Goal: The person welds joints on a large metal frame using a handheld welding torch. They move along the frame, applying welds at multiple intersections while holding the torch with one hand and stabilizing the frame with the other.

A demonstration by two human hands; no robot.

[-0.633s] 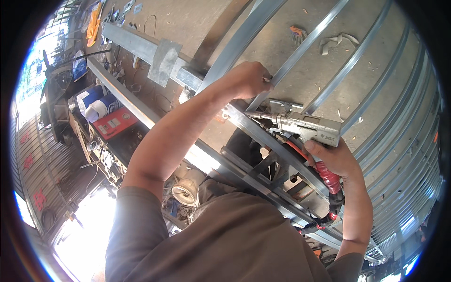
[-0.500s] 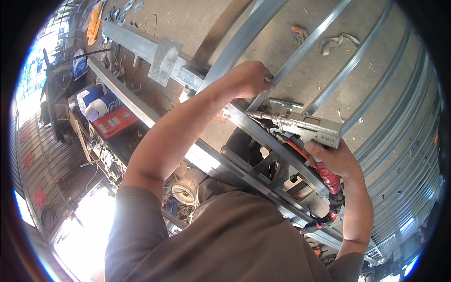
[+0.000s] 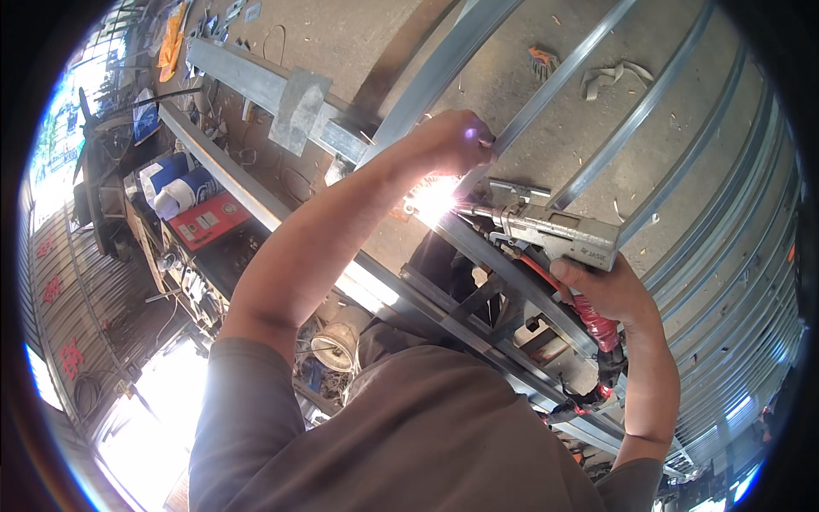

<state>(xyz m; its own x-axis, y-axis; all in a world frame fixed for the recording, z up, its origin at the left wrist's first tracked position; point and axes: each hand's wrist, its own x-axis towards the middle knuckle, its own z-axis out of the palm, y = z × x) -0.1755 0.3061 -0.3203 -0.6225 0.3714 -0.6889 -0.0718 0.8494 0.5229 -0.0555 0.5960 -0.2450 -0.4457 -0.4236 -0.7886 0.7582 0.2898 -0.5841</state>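
Observation:
My right hand (image 3: 606,288) is wrapped round the handle of a grey welding gun (image 3: 572,235), whose nozzle points left. At the nozzle's tip a bright white welding arc (image 3: 436,194) glows with sparks, hiding the joint beneath it. My left hand (image 3: 456,143) is closed just above the glare, its fingers against the lower end of a slim square steel bar (image 3: 559,85). That bar runs up and right from a steel frame rail (image 3: 503,273). Red tape and a dark cable (image 3: 597,328) trail down from the gun.
Several parallel steel bars (image 3: 657,102) fan out to the right. A flat metal plate (image 3: 300,111) lies across a long beam (image 3: 235,72) at upper left. On the floor are a work glove (image 3: 543,63) and a strap (image 3: 614,78). A bucket (image 3: 339,340) stands beside my body; a red box (image 3: 207,220) is further left.
A bright welding arc has lit at the gun's tip, with light spilling under my left hand. Both hands and the gun stay in nearly the same place.

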